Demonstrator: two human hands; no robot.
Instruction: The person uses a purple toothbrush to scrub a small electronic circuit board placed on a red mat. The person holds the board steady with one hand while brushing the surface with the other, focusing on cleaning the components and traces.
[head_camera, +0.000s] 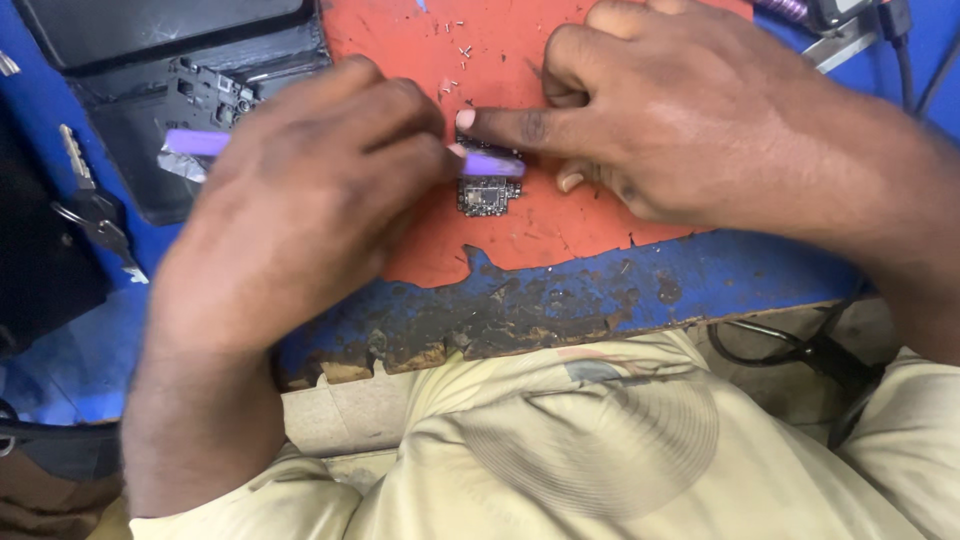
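Circuit board (489, 195) on mat (520, 60)

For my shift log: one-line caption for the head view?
Left hand holds a purple tool on a small circuit board; right hand steadies it on the red mat.

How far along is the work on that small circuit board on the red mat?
Done: the small circuit board lies bare on the red mat, tiny screws scattered above it, an opened device set aside. In hand: the left hand works a purple tool at the board's top edge while the right hand steadies it by fingertip. Left: board and device remain apart.
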